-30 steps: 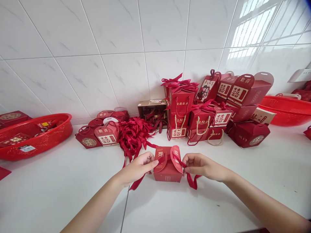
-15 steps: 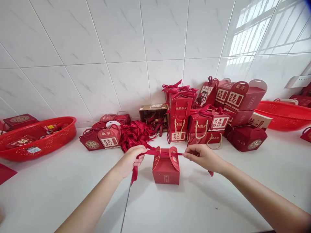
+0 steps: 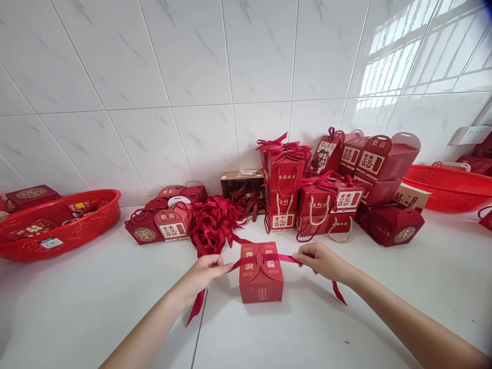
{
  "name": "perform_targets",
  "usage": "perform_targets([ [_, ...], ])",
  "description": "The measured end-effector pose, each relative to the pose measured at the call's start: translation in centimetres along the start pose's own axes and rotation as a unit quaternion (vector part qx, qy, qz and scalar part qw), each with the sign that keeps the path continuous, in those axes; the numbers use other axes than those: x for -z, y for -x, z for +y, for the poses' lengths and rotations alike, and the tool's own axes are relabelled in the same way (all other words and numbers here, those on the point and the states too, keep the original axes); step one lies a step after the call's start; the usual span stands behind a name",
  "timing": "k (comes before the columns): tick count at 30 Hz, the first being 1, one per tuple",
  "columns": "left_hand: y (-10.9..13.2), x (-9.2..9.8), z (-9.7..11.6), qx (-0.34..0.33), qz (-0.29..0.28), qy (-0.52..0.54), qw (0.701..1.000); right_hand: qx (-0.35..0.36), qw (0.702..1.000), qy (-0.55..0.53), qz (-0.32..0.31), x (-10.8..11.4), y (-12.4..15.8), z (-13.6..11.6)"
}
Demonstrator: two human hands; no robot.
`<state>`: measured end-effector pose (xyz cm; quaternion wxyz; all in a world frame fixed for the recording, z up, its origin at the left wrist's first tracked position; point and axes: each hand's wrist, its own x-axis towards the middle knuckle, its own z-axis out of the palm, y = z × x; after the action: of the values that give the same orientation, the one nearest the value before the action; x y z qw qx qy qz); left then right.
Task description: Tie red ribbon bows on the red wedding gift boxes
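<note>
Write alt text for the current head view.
A person's left hand and right hand hold a ribbon stretched across a red box on a white table. Behind are a ribbon pile and stacked boxes, with baskets at either side.

Your white tabletop (image 3: pixel 307 333) with a dark seam (image 3: pixel 200 328), a red box (image 3: pixel 261 293) before you, a ribbon heap (image 3: pixel 215 218) beyond it, left basket (image 3: pixel 86 230), right basket (image 3: pixel 449 197), stacked boxes (image 3: pixel 282 179) farther back

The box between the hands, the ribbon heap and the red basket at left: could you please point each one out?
Box (image 3: pixel 261 288), head view: on its front side.
Ribbon heap (image 3: pixel 213 221), head view: around its middle.
Red basket (image 3: pixel 86 225), head view: on its near outer wall.
</note>
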<state>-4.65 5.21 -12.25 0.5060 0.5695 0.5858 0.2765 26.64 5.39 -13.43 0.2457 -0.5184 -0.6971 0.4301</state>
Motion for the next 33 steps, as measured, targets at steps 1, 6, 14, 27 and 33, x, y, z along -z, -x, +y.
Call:
perform_targets([
  [1,0.5,0.0,0.0,-0.005,-0.004,-0.006,1.000,-0.001,1.000,-0.001,-0.006,0.0,0.2,0.1],
  [6,3.4,0.4,0.2,-0.015,-0.025,-0.041,0.999,-0.014,0.999,0.006,-0.050,0.3,1.7,0.3],
  [14,4.3,1.6,-2.2,0.051,-0.028,0.000,0.998,-0.071,0.995,0.062,-0.032,2.1,2.7,4.1],
  [27,9.5,-2.0,-4.6,0.020,0.033,-0.118,0.992,-0.064,0.996,-0.052,-0.042,-3.6,7.4,0.6],
  [33,8.0,-5.4,-3.5,0.046,0.069,0.054,0.995,-0.160,0.825,-0.539,0.065,-8.8,5.8,-0.1],
])
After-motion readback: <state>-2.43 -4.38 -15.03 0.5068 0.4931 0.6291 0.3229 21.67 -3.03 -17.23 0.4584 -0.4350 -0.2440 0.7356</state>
